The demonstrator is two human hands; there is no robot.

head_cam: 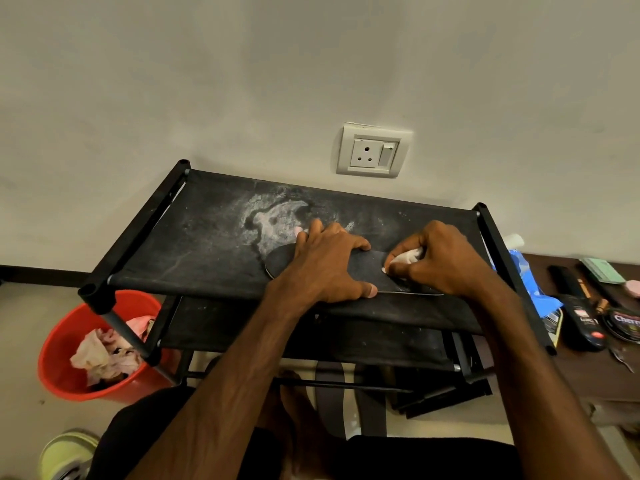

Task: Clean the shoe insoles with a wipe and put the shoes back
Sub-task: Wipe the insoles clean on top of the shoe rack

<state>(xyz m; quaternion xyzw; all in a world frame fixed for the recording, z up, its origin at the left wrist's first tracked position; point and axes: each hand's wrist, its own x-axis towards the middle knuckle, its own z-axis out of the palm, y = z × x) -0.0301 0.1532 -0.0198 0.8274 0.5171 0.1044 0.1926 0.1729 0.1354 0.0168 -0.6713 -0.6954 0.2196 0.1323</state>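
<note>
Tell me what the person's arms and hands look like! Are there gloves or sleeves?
No gloves and no sleeves. The left hand and right hand are bare, with short fingernails and no rings showing. The left forearm and right forearm are bare too, long and lean, with raised veins on the left one. No watch or bracelet shows on either wrist.

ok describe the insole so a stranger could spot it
Find the black shoe rack under the wall socket. On its dusty top shelf lies the flat dark insole, under the left hand, the right hand pressing a white wipe on it. Only it has a thin pale rim.
</note>
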